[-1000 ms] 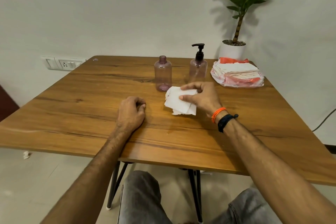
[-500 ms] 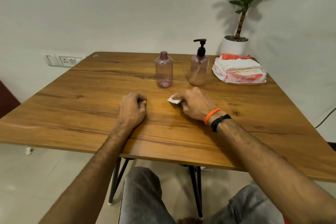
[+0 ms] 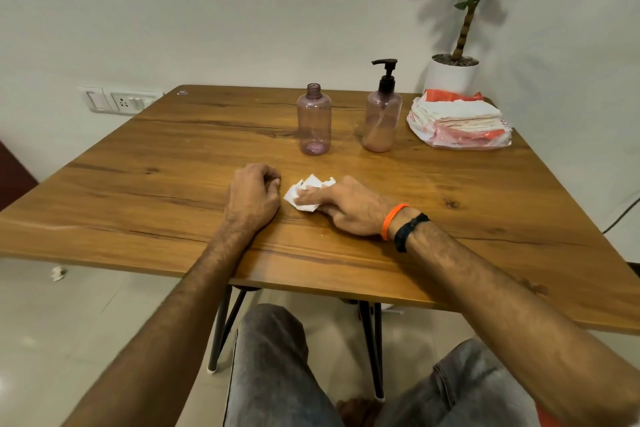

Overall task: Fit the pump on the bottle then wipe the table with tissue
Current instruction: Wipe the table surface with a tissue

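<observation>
Two pinkish clear bottles stand at the back of the wooden table (image 3: 145,204). The left bottle (image 3: 314,120) has an open neck and no pump. The right bottle (image 3: 381,118) carries a black pump (image 3: 385,74). My right hand (image 3: 349,206) presses a crumpled white tissue (image 3: 304,192) flat on the table near the middle, fingers over it. My left hand (image 3: 254,194) rests in a loose fist on the wood just left of the tissue, holding nothing.
A pack of tissues in red-and-white plastic (image 3: 459,123) lies at the back right corner. Behind it stands a potted plant in a white pot (image 3: 450,74). A wall socket (image 3: 121,101) sits left of the table. My knees are under the front edge.
My right hand has slid the tissue toward me and to the left across the table, ending close to my left fist. The left hand has stayed put.
</observation>
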